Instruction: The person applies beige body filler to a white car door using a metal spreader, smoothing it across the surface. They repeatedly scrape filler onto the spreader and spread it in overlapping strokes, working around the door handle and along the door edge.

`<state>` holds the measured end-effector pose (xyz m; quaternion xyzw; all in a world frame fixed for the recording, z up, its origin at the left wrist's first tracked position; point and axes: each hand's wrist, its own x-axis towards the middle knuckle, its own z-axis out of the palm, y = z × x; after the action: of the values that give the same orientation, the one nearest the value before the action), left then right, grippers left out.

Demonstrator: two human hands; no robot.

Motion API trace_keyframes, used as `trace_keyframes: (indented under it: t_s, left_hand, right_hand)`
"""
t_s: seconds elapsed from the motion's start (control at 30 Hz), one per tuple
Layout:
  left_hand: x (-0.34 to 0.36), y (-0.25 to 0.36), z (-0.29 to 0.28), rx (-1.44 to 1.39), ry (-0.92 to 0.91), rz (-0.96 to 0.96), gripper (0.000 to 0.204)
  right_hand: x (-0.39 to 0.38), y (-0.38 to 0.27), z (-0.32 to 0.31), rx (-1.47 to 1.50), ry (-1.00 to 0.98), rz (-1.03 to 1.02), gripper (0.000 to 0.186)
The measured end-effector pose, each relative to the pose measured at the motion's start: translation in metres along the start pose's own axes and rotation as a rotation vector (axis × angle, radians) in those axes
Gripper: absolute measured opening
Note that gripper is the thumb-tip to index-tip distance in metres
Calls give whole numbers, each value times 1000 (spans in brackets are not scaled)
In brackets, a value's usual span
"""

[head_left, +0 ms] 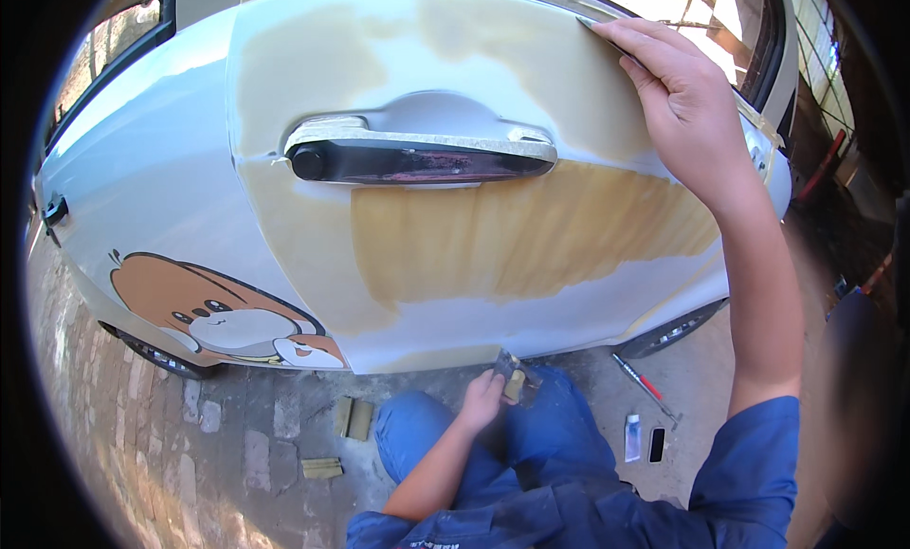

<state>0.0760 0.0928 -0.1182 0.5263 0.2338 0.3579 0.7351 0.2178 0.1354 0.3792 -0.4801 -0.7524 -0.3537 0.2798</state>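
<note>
My right hand (687, 113) grips a thin flat scraper (597, 29) at the upper edge of a white car door (436, 46), whose surface carries patches of yellowish-tan filler (502, 236). Below and left of that hand is the door handle (417, 160), dark with a pale, rough upper edge. My left hand (482, 397), low over my blue-clad knees, holds a flat palette or plate (512, 374) with a yellowish lump on it, just below the door's bottom edge.
A cartoon animal decal (190, 293) covers the adjacent left door. On the ground lie folded tan sheets (353, 418), a red-handled tool (643, 383), a pale tube (632, 438) and a black phone (657, 445). Window bars (820, 56) stand at the right.
</note>
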Motion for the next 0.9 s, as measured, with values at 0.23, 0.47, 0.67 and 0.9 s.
trace_keyframes:
  t_s: [0.23,0.47,0.67,0.9]
  left_hand:
    - [6,5,-6,-60,50,-131,35]
    - [3,7,-8,-206,83,-172,35]
    - [4,2,-9,-216,88,-191,35]
    - [4,-4,-9,-192,103,-188,35]
  right_hand:
    - [-12,7,10,-5,45,-99,33]
    - [-38,0,19,-46,45,-131,40]
    - [-55,-7,25,-64,42,-140,42]
    - [-73,-9,33,-18,66,-140,43]
